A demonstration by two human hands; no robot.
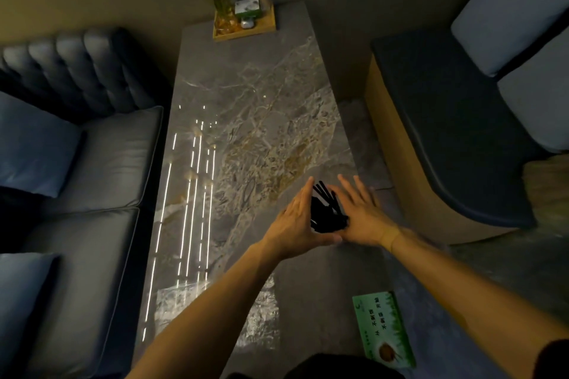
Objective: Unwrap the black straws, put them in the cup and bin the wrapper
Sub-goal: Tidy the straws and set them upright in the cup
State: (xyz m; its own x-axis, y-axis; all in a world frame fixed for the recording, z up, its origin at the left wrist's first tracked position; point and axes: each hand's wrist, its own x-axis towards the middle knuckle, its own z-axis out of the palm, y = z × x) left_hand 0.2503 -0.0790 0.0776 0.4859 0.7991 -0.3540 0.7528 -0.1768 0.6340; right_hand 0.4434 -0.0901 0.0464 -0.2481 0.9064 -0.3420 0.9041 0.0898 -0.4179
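Note:
A loose bunch of black straws [325, 209] lies on the grey marble table [246, 120], near its right edge. My left hand [295, 221] stands flat against the left side of the bunch, fingers straight and together. My right hand [361, 212] presses flat against the bunch's right side, fingers spread slightly. The straws fan out between both palms, their far tips poking past my fingers. A crinkled clear wrapper [215, 317] lies on the table close to me, partly under my left forearm. No cup shows in this view.
A green card [385, 329] lies at the table's near right corner. A wooden tray [246, 21] with a plant vase and a small box sits at the far end. A dark sofa [77, 163] runs along the left and a cushioned bench [446, 132] along the right.

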